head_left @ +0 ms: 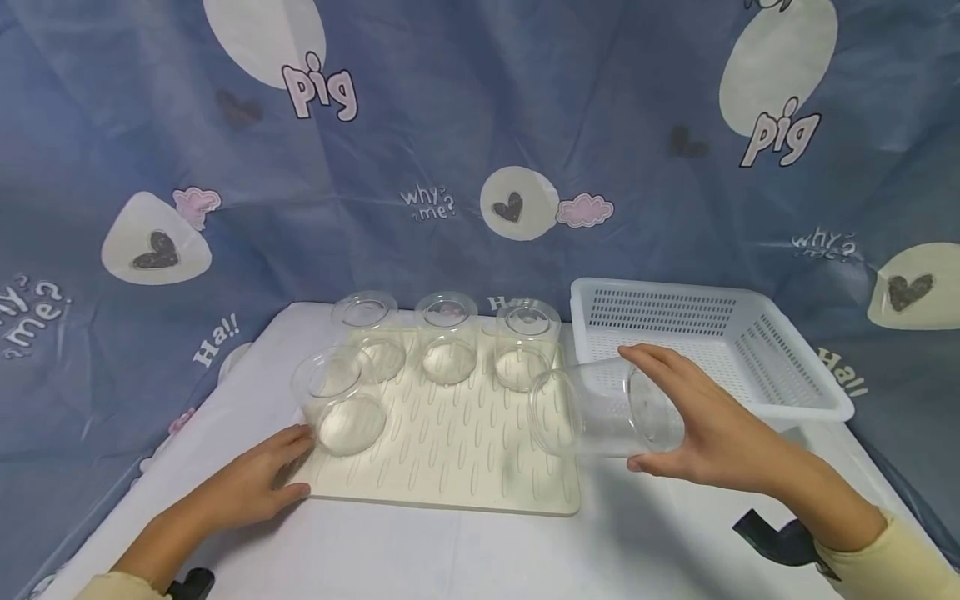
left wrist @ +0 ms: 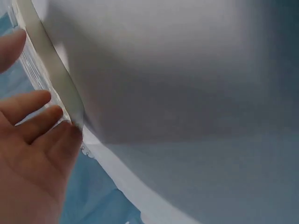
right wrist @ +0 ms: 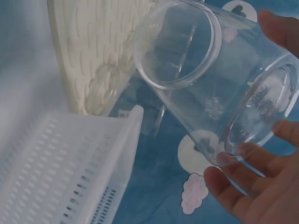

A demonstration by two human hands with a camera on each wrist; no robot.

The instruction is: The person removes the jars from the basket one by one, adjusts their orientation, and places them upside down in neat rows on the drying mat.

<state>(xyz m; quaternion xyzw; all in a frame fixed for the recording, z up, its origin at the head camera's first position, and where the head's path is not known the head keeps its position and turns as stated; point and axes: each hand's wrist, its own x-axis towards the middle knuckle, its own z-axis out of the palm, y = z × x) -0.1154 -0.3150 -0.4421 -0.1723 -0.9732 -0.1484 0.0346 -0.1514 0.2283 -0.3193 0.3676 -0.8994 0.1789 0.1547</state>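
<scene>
My right hand (head_left: 705, 425) grips a clear plastic jar (head_left: 600, 408) round one end, thumb below and fingers above. The jar lies sideways in the air over the right part of a cream ridged mat (head_left: 457, 450); its open, rimmed end points left, as the right wrist view also shows. At the mat's left edge rests my left hand (head_left: 258, 479), its fingers loosely bent, fingertips close by a clear jar (head_left: 351, 425) standing at the front left. Three more jars stand in a row along the back of the mat, the middle jar (head_left: 447, 358) among them.
A white perforated plastic basket (head_left: 810, 408) stands at the back right, behind my right hand. White cloth (head_left: 375, 550) covers the table. A blue printed sheet (head_left: 465, 125) hangs behind it, close to the back row of jars.
</scene>
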